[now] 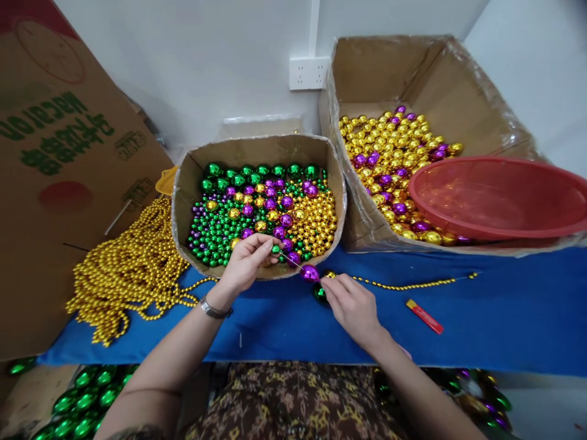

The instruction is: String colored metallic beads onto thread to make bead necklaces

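Observation:
My left hand [250, 261], with a wristwatch, is pinched at the near rim of a cardboard box [259, 143] of loose beads. A small green bead [276, 249] shows at its fingertips. From there a thin needle or wire [291, 260] runs down to a large purple bead [309, 273]. My right hand [352, 305] is closed in a pinch against that purple bead. A dark green bead [320, 293] and a gold bead [329, 275] sit beside the right fingertips. To the right, a strand of small gold beads [403, 287] lies on the blue cloth [367, 342].
A heap of gold bead strings [132, 269] lies at left, before a tall carton [55, 183]. At right, a larger box [380, 61] holds gold and purple beads and a red basin [495, 195]. A red-and-yellow cutter [425, 316] lies nearby. Green beads [87, 397] are below the table.

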A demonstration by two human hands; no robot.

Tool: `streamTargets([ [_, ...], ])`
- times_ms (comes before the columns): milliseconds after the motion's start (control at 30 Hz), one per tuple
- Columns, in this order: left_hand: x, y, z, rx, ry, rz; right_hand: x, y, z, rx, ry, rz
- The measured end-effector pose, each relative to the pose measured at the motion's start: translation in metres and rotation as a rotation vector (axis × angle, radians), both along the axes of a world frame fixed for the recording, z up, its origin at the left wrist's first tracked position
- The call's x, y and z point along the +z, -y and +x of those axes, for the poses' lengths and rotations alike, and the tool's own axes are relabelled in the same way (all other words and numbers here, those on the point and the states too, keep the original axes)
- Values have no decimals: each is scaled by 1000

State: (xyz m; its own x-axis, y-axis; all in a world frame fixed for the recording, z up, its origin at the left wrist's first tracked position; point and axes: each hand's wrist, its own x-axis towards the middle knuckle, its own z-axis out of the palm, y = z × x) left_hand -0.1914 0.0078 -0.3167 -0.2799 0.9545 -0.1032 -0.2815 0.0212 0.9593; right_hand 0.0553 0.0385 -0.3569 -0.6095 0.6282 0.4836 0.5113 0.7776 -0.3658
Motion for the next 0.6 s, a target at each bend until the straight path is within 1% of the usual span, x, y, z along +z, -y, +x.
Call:
streamTargets([
  [100, -2, 2, 3, -34, -60, -12, -2, 0, 0, -6, 11, 24],
  [300, -5, 8, 17, -152, -21, -20, -2, 4, -11, 41, -97, -72],
  [400, -1, 13, 19, -251, -83, -15, -1, 5, -13, 81, -121, -109],
  [467, 6, 15, 10, -286, -169, -1, -1, 5, -12, 91, -141, -137],
  [500, 10, 15, 0, -259, -236, 9, -1, 5, -10, 91, -154, -149],
  [533, 14, 15, -12, -193, -335, 19, 0, 5, -9, 89, -167, -159],
  [567, 18, 14, -28, -101, -465, 24, 0, 4, -7, 85, -176, -166],
  [600, 22, 13, -47, 16, -641, 27, 0, 4, -6, 82, -181, -169],
])
